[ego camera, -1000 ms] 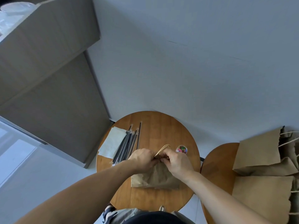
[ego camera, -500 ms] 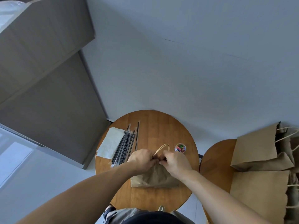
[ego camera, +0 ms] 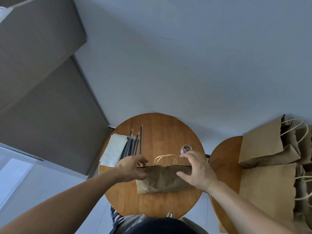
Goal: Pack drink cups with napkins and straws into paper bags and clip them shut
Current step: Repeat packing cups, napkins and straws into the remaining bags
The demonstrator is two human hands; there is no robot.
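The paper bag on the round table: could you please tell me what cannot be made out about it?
Contents of the paper bag: head view, hidden by its own brown walls.
Clip on its top edge: head view, too small to tell.
Left hand, its grip on the bag: head view, motion-blurred.
Bag's right end: head view, covered by the right hand.

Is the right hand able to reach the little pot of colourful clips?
Probably yes. The right hand is open, right next to the pot of clips on the table, and nothing stands between them.
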